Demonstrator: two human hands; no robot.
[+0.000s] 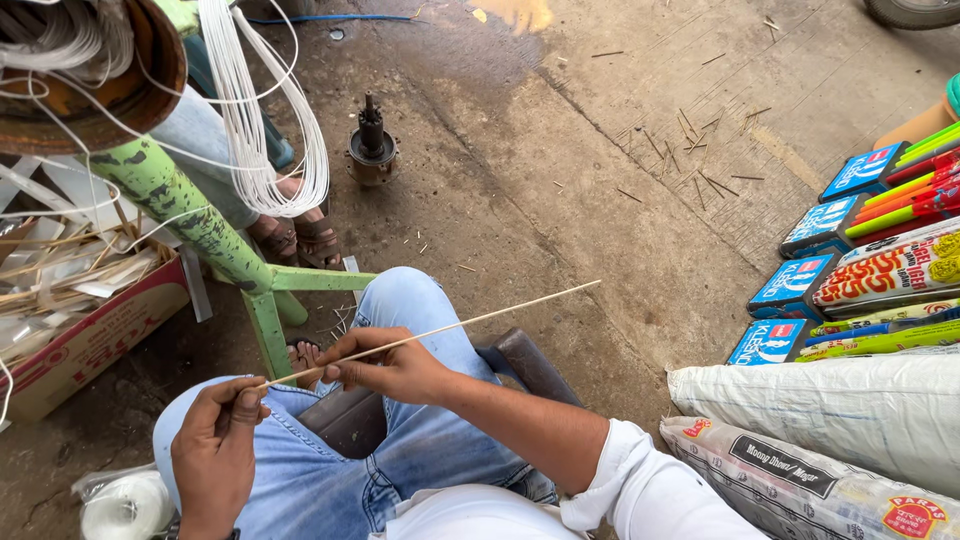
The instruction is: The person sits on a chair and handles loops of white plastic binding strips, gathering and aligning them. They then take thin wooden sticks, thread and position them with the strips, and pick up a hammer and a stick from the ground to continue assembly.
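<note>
On a stained concrete floor (600,200), a seated person's left hand (215,450) and right hand (395,365) pinched a thin bamboo stick (480,320) above the knees, fingers closed; it looked light, springy, best gripped near its end.

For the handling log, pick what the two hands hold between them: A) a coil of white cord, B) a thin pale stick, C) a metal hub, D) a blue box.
B: the left hand pinches the near end of a thin pale stick and the right hand grips it further along, while its far end juts out free over the concrete floor.
</note>
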